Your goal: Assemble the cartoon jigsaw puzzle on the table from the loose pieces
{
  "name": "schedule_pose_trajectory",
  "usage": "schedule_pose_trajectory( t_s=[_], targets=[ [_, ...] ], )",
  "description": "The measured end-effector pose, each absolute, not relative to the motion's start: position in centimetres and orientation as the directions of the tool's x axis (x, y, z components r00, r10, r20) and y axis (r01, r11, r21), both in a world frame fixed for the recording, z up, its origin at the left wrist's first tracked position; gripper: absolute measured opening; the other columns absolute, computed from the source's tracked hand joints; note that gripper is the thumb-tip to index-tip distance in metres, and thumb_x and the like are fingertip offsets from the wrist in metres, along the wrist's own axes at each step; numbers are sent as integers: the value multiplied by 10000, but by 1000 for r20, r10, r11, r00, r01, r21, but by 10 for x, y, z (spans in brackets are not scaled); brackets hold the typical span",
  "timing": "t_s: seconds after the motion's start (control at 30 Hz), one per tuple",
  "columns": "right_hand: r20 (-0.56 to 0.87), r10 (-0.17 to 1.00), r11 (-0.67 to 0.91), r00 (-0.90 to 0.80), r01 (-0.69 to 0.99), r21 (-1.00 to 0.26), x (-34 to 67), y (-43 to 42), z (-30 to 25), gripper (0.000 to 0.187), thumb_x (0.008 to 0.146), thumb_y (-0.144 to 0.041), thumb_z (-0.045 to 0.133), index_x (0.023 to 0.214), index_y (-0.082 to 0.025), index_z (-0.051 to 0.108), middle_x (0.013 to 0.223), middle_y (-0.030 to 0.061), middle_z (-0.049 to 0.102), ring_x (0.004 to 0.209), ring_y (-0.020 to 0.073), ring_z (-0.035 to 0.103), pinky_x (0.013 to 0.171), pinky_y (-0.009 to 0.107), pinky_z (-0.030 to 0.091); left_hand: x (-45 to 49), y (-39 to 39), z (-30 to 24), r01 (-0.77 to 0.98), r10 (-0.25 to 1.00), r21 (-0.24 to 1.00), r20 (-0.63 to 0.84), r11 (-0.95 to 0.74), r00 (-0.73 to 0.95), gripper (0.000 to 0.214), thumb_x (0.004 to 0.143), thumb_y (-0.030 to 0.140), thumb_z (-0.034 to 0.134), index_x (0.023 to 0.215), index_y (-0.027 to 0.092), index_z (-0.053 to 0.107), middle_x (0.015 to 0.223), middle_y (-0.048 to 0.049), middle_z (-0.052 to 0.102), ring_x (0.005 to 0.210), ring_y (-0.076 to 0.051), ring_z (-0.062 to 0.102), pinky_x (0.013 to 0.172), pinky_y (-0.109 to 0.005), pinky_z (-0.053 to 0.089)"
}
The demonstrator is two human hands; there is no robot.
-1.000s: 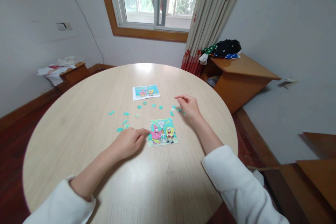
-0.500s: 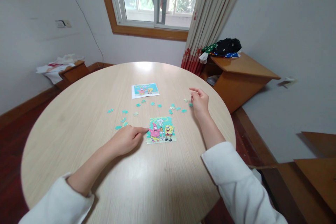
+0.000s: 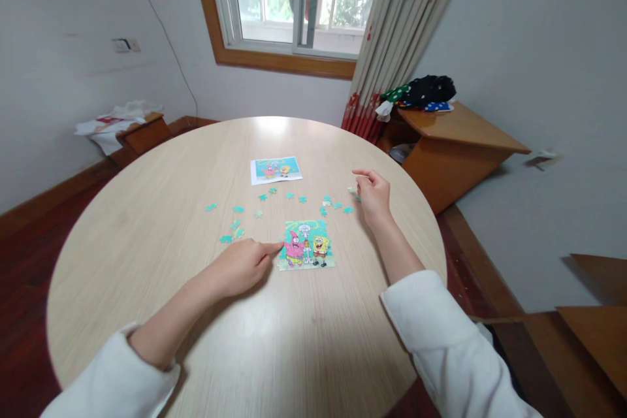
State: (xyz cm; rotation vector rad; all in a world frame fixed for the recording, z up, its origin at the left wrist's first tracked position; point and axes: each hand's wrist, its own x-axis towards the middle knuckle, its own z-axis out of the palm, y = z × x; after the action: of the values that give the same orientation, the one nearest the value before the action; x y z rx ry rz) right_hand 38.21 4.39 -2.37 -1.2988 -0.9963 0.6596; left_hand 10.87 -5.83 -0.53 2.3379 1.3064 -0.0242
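Observation:
A partly joined jigsaw puzzle (image 3: 307, 245) of cartoon figures lies flat on the round table, its edges uneven. The outstretched index finger of my left hand (image 3: 245, 268) reaches its left edge and seems to touch it. The other fingers of that hand are curled, with nothing seen in them. My right hand (image 3: 375, 197) hovers at the right of the loose pieces, index finger extended and the rest bent, holding nothing that I can see. Close by it are a pale puzzle piece (image 3: 351, 190) and a teal puzzle piece (image 3: 348, 210). Another teal piece is partly hidden by this hand.
Behind the puzzle lies a printed reference picture (image 3: 277, 170). Several loose pieces are scattered between them, including a teal piece (image 3: 211, 207) at the left. Beyond the round wooden table (image 3: 147, 228) stand a wooden cabinet (image 3: 465, 127) with cloths on it and a curtain (image 3: 392, 32).
The whole view has shifted slightly, so the table and puzzle sit a little further right. My left finger stays at the puzzle's edge; my right hand has barely moved.

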Motion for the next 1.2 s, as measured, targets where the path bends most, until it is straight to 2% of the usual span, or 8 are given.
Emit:
schedule_pose_trajectory(
  t_s=[0.2,0.37,0.57,0.83,1.03,1.2],
  targets=[
    [229,872,159,432,192,-968,375,39,-21,249,639,-207,468,809,-167,646,478,-81,332,451,85,248,446,230,174,117,-67,3,868,826,157,-269,-471,496,474,907,222,274,1278,193,568,891,-145,733,784,-269,690,676,-351,476],
    [244,874,151,420,243,-958,374,39,-23,251,641,-217,473,801,-168,660,492,-77,309,458,92,247,455,239,180,133,-79,6,882,839,13,-303,-471,452,471,892,164,273,1300,107,501,823,-181,712,737,-290,685,614,-356,459],
    [318,880,203,352,325,-924,370,36,-24,208,666,-243,483,744,-178,664,494,-66,303,473,106,264,472,251,205,142,-85,-1,907,867,20,-287,-420,408,467,878,154,294,1314,65,440,789,-178,706,716,-276,676,593,-343,440],
    [327,882,214,340,328,-920,368,35,-22,197,676,-234,491,720,-168,671,483,-68,307,471,101,264,482,251,197,147,-89,3,933,906,51,-226,-357,359,590,916,192,276,1488,75,189,819,-141,719,731,-239,675,645,-321,436],
    [336,884,225,324,335,-915,367,33,-20,203,682,-236,493,717,-162,679,489,-63,342,476,97,279,486,249,202,152,-92,-1,929,876,-4,-336,-369,347,588,885,149,268,1459,19,260,868,-199,711,773,-271,684,612,-337,445],
    [326,888,218,323,327,-919,366,34,-19,197,663,-231,489,685,-164,673,470,-67,326,468,97,274,481,252,195,151,-92,-6,921,869,-9,-335,-390,365,589,861,132,285,1437,7,293,825,-201,709,746,-266,684,586,-331,445]
  ],
)
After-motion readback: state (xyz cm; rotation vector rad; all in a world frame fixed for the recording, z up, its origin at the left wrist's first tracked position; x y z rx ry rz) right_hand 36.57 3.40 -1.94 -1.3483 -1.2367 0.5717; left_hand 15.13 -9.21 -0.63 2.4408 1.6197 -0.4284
